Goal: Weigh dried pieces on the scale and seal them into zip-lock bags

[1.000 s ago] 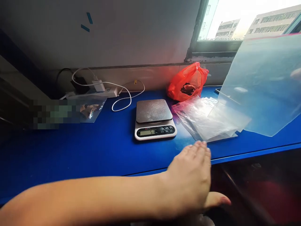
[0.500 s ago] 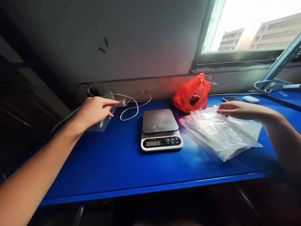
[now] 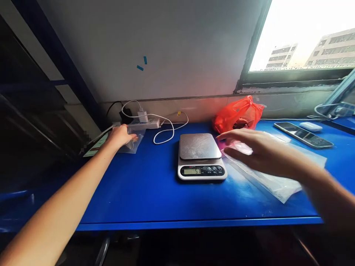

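At the back left, my left hand (image 3: 119, 136) is on a small clear plastic bag (image 3: 132, 147), its fingers curled in against it; some fingertips are hidden. My right hand (image 3: 255, 151) is open, thumb and fingers apart with nothing between them. It hovers over the left part of the larger clear plastic bags (image 3: 280, 184), just right of the scale. The white kitchen scale (image 3: 202, 175) stands mid-table, its metal plate (image 3: 198, 146) bare and digits lit on its display.
A red plastic bag (image 3: 235, 114) with something brown inside stands behind the scale. A power strip (image 3: 151, 123) with a white charger (image 3: 142, 116) and cable (image 3: 163, 142) lies at the back left. A phone (image 3: 302, 135) and white case (image 3: 310, 126) lie at the back right of the blue table (image 3: 144, 199).
My left hand has come down onto the small bag. My right hand has left the edge of the larger bags and moved left toward the scale, fingers spreading. The view has shifted left.
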`<control>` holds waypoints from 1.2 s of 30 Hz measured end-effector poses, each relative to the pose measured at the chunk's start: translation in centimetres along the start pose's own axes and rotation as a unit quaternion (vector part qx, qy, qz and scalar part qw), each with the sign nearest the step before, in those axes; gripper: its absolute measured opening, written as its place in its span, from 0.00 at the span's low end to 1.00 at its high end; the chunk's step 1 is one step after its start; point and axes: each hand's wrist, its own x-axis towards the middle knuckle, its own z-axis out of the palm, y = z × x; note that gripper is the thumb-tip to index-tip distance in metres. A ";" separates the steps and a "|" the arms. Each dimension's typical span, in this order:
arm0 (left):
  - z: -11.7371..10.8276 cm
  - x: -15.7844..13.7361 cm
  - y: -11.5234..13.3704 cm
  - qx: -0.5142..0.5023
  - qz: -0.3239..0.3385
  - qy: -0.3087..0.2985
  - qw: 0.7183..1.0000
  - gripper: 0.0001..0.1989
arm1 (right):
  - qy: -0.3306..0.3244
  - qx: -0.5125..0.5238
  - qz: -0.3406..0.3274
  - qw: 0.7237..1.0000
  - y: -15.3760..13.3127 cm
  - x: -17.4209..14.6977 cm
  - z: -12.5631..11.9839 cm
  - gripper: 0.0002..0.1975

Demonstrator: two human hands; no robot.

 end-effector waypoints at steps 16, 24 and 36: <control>-1.3 -16.1 12.7 -0.161 0.561 0.082 0.808 0.13 | -0.010 0.306 0.036 0.951 -4.6 1.0 3.7 0.13; -0.9 -16.0 12.3 -0.114 0.607 0.125 0.777 0.13 | -0.061 0.324 0.082 0.941 -5.0 1.1 4.3 0.11; -1.4 -16.6 12.5 -0.054 0.644 0.115 0.754 0.16 | -0.065 0.338 0.042 0.938 -4.8 1.1 4.6 0.10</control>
